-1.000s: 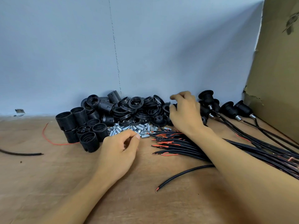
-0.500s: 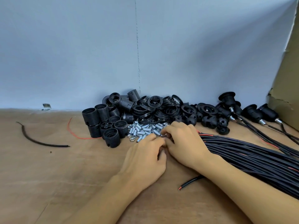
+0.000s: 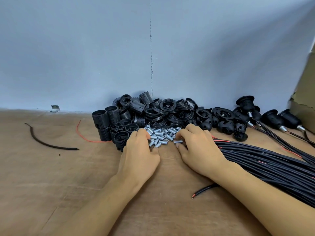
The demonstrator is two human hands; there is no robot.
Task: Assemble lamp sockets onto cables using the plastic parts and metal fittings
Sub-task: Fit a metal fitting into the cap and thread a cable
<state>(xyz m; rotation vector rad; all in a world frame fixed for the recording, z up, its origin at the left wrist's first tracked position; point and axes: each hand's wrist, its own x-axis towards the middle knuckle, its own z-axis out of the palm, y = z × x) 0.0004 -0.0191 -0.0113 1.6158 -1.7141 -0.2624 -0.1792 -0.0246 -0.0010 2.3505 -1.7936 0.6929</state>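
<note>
The step in hand looks to be the picking of a fitting: both hands are down on the desk (image 3: 51,167) at the near edge of the heap of metal fittings (image 3: 162,133), which lies just in front of the black plastic parts piled along the wall. The right hand (image 3: 197,147) has its grip narrow, thumb and forefinger pinching a single threaded tube (image 3: 178,142) held sideways at the heap's right edge. The left hand (image 3: 141,150) rests with curled fingers on the heap's left edge, just beside the threaded socket bodies (image 3: 109,120); whether its grip holds a tube I cannot tell (the fingertips are lost among the metal). The cable bundle (image 3: 264,164) lies beside and under the right forearm, and one loose cable (image 3: 203,190) lies apart, nearer the person. A few finished sockets (image 3: 245,106) on their cables at the far right suggest the job is under way but far from done. The next move, I judge, calls for lifting the tube clear, then one hand taking a dome cap (image 3: 225,125) or a cable end, with the small tube kept square so its thread starts cleanly
</note>
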